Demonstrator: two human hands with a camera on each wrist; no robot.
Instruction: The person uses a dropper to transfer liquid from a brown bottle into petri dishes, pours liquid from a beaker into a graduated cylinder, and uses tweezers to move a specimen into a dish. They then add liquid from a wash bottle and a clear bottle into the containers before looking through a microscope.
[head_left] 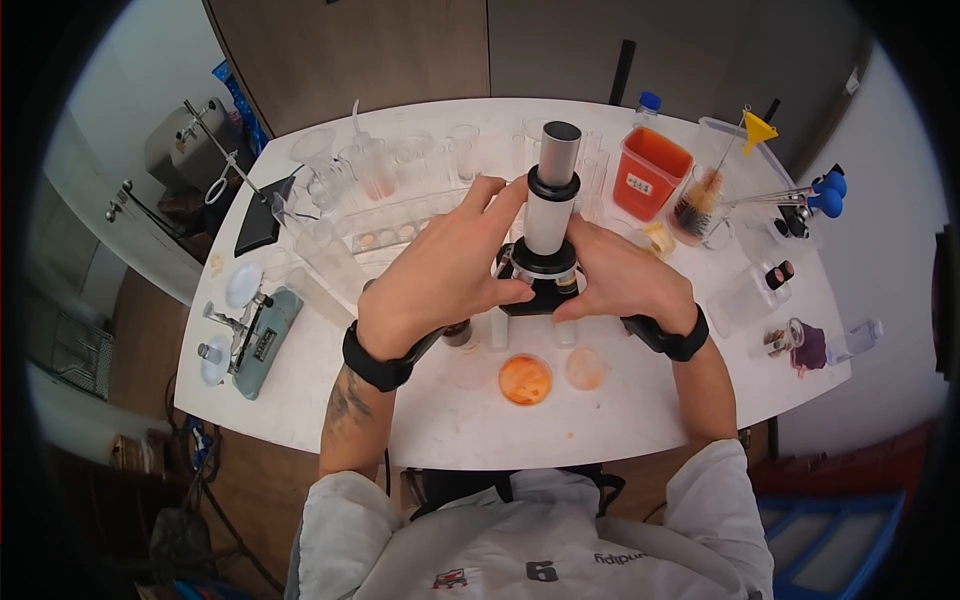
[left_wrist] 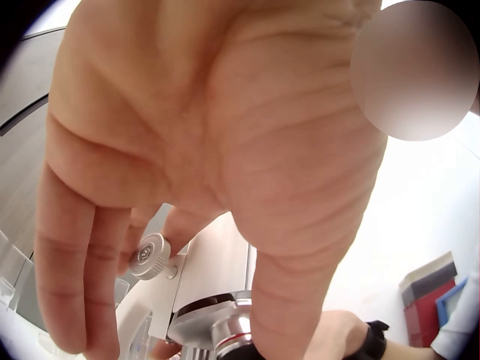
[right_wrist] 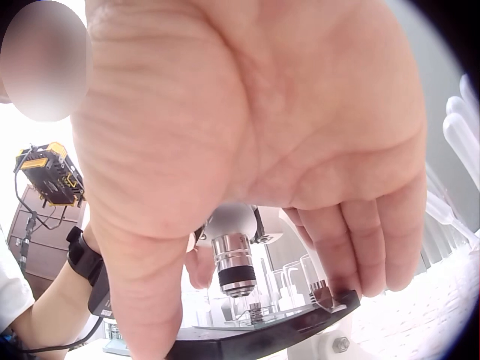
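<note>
A microscope (head_left: pixel 547 222) with a white and silver tube stands upright mid-table. My left hand (head_left: pixel 435 255) wraps its left side, fingers reaching behind the tube and thumb at the nosepiece. In the left wrist view, fingers lie around a ridged focus knob (left_wrist: pixel 150 256). From the right side, my right hand (head_left: pixel 628 272) holds the microscope at its black stage (right_wrist: pixel 259 343). Its thumb is on the front edge and its fingertips are by a stage clip (right_wrist: pixel 321 292). Between thumb and fingers, an objective lens (right_wrist: pixel 235 266) points down over the stage.
Nearest me lie an orange-filled petri dish (head_left: pixel 525 379) and a paler dish (head_left: pixel 586 369). A balance (head_left: pixel 262 345) stands left, clear glassware (head_left: pixel 410 152) behind. At right are a red container (head_left: pixel 650 172), a beaker with brushes (head_left: pixel 697 207) and a purple cloth (head_left: pixel 808 344).
</note>
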